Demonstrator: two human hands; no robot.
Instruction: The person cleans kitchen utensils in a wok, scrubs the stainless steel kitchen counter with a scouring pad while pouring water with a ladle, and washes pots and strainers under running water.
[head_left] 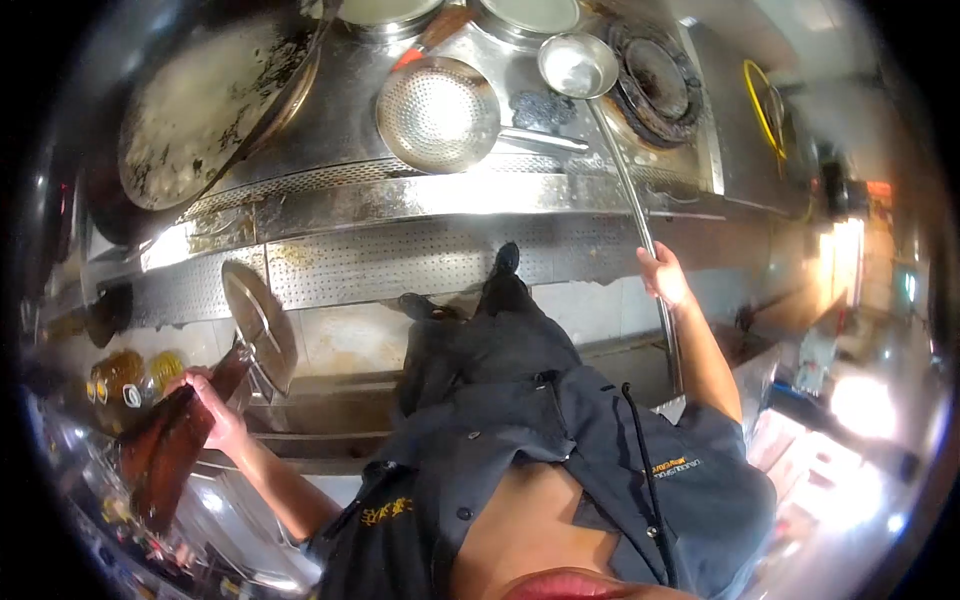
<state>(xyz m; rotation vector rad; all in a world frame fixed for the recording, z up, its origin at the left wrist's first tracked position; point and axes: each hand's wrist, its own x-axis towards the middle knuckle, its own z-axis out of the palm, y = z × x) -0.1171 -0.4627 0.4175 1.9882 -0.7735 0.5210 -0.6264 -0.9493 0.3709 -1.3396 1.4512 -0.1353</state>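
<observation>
My right hand [664, 275] is wrapped round the long metal handle of a ladle [577, 66], whose round bowl rests over the steel counter beside a burner. At the lower left, my left hand [212, 408] grips a dark reddish-brown object [172, 455], flat and broad toward its lower end; what it is I cannot make out. Close to that hand, a round metal lid [258, 325] stands tilted on its edge. A perforated strainer [438, 114] lies on the counter, its handle pointing right.
A large wok [210, 110] with pale, foamy contents sits at the upper left. The black burner ring [655, 78] is at the upper right. A brush [440, 30] and dark scouring mesh [543, 110] lie near the strainer. Bottles [118, 378] stand at the left.
</observation>
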